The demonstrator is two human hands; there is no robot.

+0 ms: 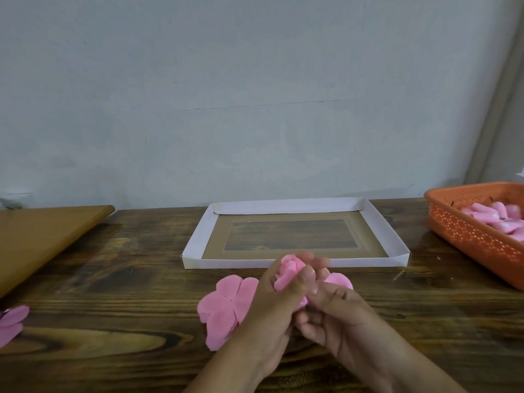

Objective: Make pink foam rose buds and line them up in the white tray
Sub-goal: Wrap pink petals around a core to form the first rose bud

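Board (pixel 42 242), brown, far left, lying flat and overhanging the dark wooden table (pixel 113 279).

Petal cutout (pixel 11 324), pink foam, near left edge, partly out of view; well apart from the work area, probably spare stock.

Flat foam flower blank (pixel 226 304), pink, several petals round a small centre hole, on the table just left of the hands; its right part is hidden under the left wrist. Likely kept close as the next piece to roll.

Left hand (pixel 272 302): fingers curled round the lower part of the rose bud (pixel 289 272), thumb pressed to its side, apparently to stop the roll springing open.

Rose bud: rolled pink foam, held upright above the table, just near of the tray's front wall; not yet in the tray.

Right hand (pixel 337 316): fingers bent, closing on the bud's base from the right; fingertips blurred. A further pink petal (pixel 340 280) shows behind it.

White tray (pixel 195 245): shallow cardboard, centre far, holding no buds; row not begun.

Orange basket (pixel 470 236): perforated plastic, far right, holding pink foam pieces (pixel 499 219).
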